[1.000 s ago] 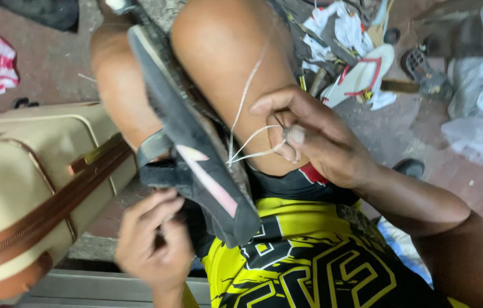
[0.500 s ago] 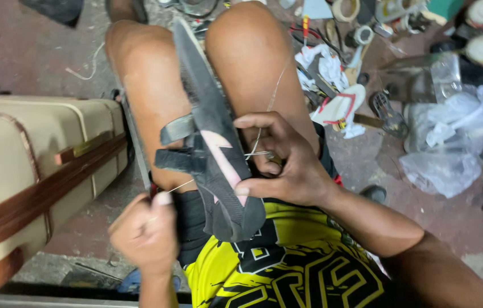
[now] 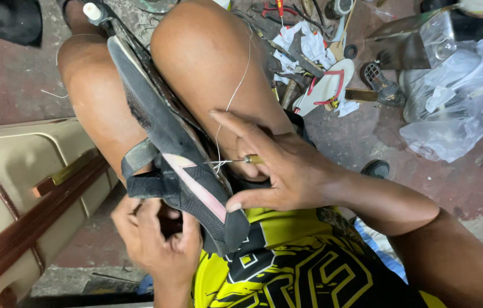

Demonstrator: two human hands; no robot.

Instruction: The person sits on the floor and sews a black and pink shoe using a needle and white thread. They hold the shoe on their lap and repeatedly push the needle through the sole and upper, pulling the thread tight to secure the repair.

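Observation:
A black sandal (image 3: 167, 142) with a pink stripe and dark straps is wedged sole-up between my bare knees. My right hand (image 3: 281, 165) grips a thin stitching awl (image 3: 235, 161) with a pale handle, its metal tip at the sandal's side edge. A white thread (image 3: 235, 85) runs from the awl tip up over my right knee. My left hand (image 3: 158, 239) is under the sandal's heel end, fingers curled around its strap and lower edge. I wear a yellow and black shirt (image 3: 287, 268).
A beige suitcase (image 3: 19, 188) with brown trim stands at the left. On the floor ahead lie a white flip-flop with red straps (image 3: 327, 85), paper scraps, hand tools, a metal block (image 3: 412, 40) and a clear plastic bag (image 3: 452, 114).
My right hand has let its fingers spread and now pushes the awl into the sandal's edge. The thread trails up over the knee. The view has shifted slightly.

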